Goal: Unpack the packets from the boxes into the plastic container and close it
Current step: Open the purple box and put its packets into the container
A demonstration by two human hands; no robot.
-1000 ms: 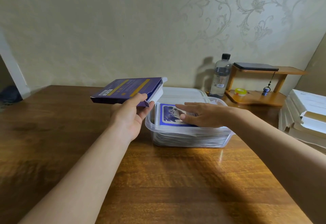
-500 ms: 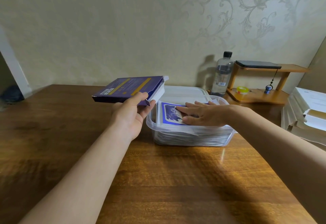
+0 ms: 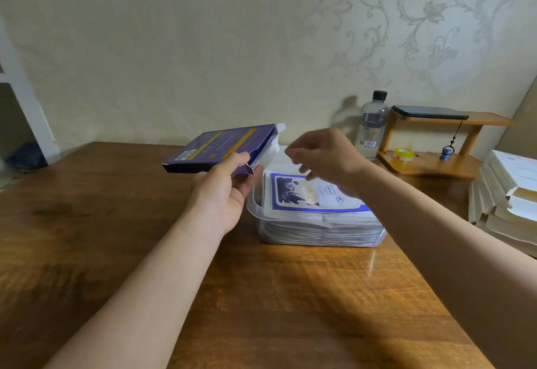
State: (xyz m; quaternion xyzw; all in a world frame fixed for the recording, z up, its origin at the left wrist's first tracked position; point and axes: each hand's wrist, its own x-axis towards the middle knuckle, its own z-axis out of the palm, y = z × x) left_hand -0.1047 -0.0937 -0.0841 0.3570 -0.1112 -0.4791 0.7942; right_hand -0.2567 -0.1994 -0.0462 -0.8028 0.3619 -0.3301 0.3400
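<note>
Left hand (image 3: 223,194) holding the box, right hand (image 3: 325,156) up over the container

Your left hand grips the purple box (image 3: 215,148) at its open end, thumb on top, fingers underneath, and holds it level in the air just left of the clear plastic container (image 3: 319,235). White packets (image 3: 268,152) poke out of that open end. Your right hand hangs over the container's back half, fingertips just beside the protruding packets. It's blurred, so I can't tell if they touch. The fingers are loosely curled and nothing is visibly in them.

The container sits on the wooden table (image 3: 116,223) between your forearms, stacked near full. The top packet (image 3: 290,191) has a blue border and lies flat.

Change from half a second ago: your right hand was pressed flat on that top packet. It's now off it, raised and moved left toward the box opening. The box and left hand have barely moved.

Both forearms reach forward. The left wrist is turned palm-up under the box and the right wrist is bent, with the fingers pointing left.
</note>
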